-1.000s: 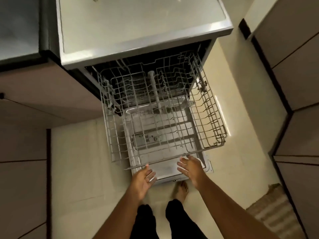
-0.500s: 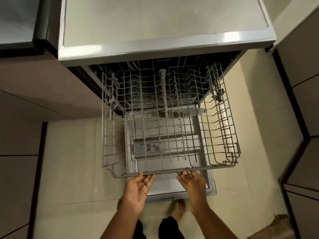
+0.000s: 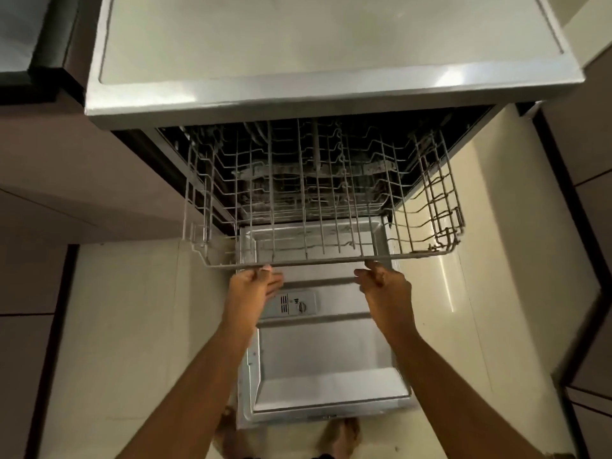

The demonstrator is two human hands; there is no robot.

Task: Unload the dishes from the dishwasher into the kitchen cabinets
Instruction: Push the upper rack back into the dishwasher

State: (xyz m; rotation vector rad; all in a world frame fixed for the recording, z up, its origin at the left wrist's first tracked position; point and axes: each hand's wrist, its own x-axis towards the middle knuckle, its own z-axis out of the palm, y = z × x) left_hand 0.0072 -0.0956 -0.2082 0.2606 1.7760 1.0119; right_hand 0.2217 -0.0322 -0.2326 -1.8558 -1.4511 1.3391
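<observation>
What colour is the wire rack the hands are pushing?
The wire rack is light grey, seen clearly in the head view.

i see my left hand (image 3: 253, 289) and right hand (image 3: 384, 286) touching the front rim of the wire rack (image 3: 318, 207), fingers seemingly straight, above the open dishwasher door (image 3: 331, 366); rack half under the counter (image 3: 298, 44).

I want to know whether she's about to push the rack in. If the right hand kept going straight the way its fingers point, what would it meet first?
The right hand points up and forward at the front rail of the upper rack. Its fingertips look at or just under that rail already, so the rail comes first, though depth is unclear.
</observation>
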